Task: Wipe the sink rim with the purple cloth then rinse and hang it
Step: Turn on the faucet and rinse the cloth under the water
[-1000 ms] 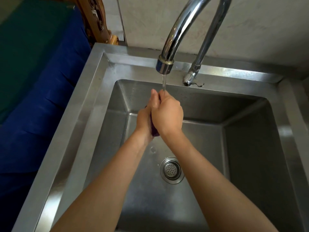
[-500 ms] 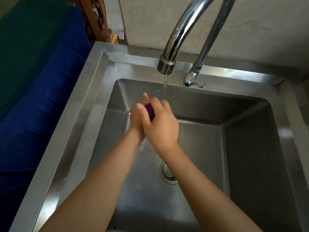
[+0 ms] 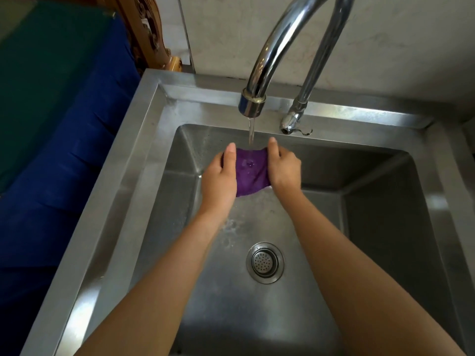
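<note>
The purple cloth (image 3: 250, 173) is stretched flat between my two hands over the steel sink basin. My left hand (image 3: 219, 179) grips its left edge and my right hand (image 3: 282, 168) grips its right edge. A thin stream of water falls from the chrome tap spout (image 3: 251, 105) onto the middle of the cloth. The sink rim (image 3: 144, 140) runs around the basin in brushed steel.
A round drain strainer (image 3: 265, 262) sits in the basin floor below my arms. The tap's base and a small lever (image 3: 293, 123) stand on the back rim. Blue and green fabric (image 3: 64, 124) lies left of the sink, with carved wood (image 3: 151, 34) behind it.
My hands were pressed together around the bunched cloth under the water. They have moved apart and the cloth is now spread open between them.
</note>
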The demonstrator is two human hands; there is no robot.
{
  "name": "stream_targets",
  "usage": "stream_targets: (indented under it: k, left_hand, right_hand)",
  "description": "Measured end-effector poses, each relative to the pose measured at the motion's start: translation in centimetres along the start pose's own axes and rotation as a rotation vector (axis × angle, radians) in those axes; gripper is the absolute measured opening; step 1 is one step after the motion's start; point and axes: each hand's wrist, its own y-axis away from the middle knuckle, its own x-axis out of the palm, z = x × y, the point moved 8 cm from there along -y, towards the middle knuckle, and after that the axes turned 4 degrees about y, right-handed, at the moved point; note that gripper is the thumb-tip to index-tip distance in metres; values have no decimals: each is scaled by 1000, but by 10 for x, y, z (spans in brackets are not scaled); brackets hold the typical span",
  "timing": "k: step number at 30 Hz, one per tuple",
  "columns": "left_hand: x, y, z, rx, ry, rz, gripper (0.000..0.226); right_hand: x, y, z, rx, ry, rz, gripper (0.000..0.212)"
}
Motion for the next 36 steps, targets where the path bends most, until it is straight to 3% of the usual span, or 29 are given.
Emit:
stream_targets:
  k: [2, 5, 7, 9, 12, 15, 17, 20, 22, 24, 26, 29, 31, 34, 36]
  left_hand:
    - [3, -7, 10, -64, 27, 52, 39]
    - [11, -10, 42, -336, 245, 126, 26]
    - [11, -4, 54, -475, 419, 161, 28]
    - [15, 1, 66, -611, 497, 256, 45]
    - [24, 6, 68, -798, 690, 387, 77]
    - [24, -2, 56, -819, 820, 271, 65]
    - [24, -10, 53, -772, 806, 168, 39]
    - [29, -9, 47, -712, 872, 135, 24]
    - [33, -8, 37, -669, 966, 176, 16]
    - [30, -12, 28, -596, 1024, 203, 16]
    - [22, -16, 19, -489, 932, 282, 15]
    - [20, -12, 19, -431, 748, 399, 16]
    - [15, -15, 24, -412, 659, 354, 15]
    - [6, -22, 22, -354, 415, 325, 6]
    - [12, -19, 17, -375, 224, 454, 26]
  right_hand:
    - [-3, 1, -13, 73, -68, 72, 55]
    - [-6, 9, -16, 107, -320, 226, 39]
    - [-12, 17, -4, 1, -409, 324, 23]
    - [-13, 25, 11, -155, -432, 457, 15]
    - [-14, 38, 32, -425, -211, 643, 23]
    - [-12, 49, 32, -614, 18, 681, 32]
    - [-12, 47, 15, -530, -102, 629, 39]
    - [-3, 43, -18, -152, -599, 562, 62]
    - [16, 49, -30, 92, -857, 645, 75]
    - [21, 51, -27, 198, -1010, 697, 71]
    - [14, 46, -22, 214, -1067, 684, 55]
    - [6, 42, -17, 145, -643, 548, 49]
    - [6, 39, -10, 24, -343, 437, 40]
    - [-8, 37, 13, -240, -133, 238, 29]
    - [-21, 45, 36, -415, -65, 163, 28]
